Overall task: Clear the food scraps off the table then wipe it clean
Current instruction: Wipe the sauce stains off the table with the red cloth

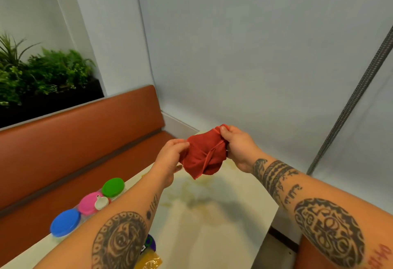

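Note:
A red cloth (202,156) hangs bunched in the air above the far part of the pale table (223,230). My left hand (170,158) pinches its left edge and my right hand (236,145) grips its upper right corner. Yellowish smears (191,185) stain the table surface below the cloth.
Containers with a green lid (113,187), a pink lid (90,202) and a blue lid (65,222) stand along the table's left edge. A yellow packet (150,261) lies near the front edge. An orange bench (80,141) runs behind; a grey wall is on the right.

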A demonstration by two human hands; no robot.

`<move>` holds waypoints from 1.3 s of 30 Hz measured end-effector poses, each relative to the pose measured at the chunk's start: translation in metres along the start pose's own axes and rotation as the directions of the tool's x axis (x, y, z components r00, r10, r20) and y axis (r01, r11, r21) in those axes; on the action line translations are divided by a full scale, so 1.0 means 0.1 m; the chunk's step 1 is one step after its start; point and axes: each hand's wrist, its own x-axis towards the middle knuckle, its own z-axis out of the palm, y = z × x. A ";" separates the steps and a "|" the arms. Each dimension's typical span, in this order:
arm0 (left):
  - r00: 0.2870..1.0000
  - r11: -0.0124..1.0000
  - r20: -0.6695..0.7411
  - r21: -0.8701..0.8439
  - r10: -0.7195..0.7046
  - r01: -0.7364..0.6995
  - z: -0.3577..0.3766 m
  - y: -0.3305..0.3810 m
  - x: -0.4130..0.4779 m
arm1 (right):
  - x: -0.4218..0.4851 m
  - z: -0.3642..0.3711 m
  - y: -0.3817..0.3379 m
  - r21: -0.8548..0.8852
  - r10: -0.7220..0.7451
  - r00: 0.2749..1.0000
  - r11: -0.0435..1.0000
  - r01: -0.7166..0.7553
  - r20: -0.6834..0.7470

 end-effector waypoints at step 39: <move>0.826 0.662 0.286 0.497 0.485 -0.561 0.14 0.97 -0.52 | -0.66 -0.18 -0.65 -0.138 -0.103 0.967 0.981 0.138 0.234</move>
